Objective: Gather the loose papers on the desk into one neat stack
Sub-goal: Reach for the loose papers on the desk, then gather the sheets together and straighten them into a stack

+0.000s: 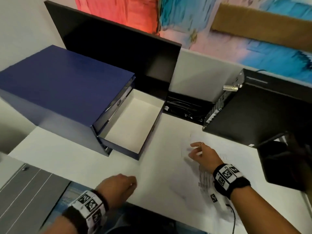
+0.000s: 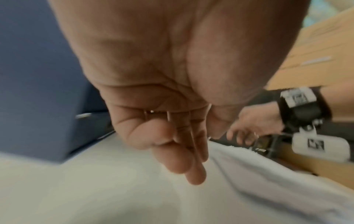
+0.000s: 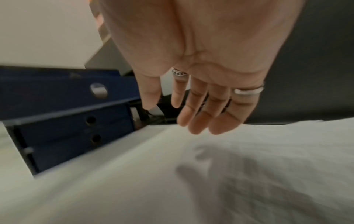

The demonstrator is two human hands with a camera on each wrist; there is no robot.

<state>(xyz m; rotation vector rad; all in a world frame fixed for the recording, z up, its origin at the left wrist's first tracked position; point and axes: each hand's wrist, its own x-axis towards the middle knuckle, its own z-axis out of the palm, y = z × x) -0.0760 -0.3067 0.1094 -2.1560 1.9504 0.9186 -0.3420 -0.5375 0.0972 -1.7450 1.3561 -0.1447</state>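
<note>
Loose white papers (image 1: 206, 180) with printed text lie spread on the right half of the white desk (image 1: 84, 159), blurred and hard to tell apart. My right hand (image 1: 201, 153) hovers just above them with its fingers spread and holds nothing; its shadow falls on the papers (image 3: 268, 159) below the right hand (image 3: 201, 106). My left hand (image 1: 122, 184) is near the desk's front edge, left of the papers, fingers relaxed and empty. In the left wrist view the left hand (image 2: 184, 151) hangs over the desk beside a white sheet (image 2: 268, 174).
A blue drawer unit (image 1: 59, 92) stands at the left with one drawer (image 1: 158, 114) pulled out, white inside. A dark monitor (image 1: 118, 48) stands behind it. A black computer case (image 1: 253, 112) and a black object (image 1: 283, 166) sit at the right. Cables (image 1: 184, 110) lie in a gap behind.
</note>
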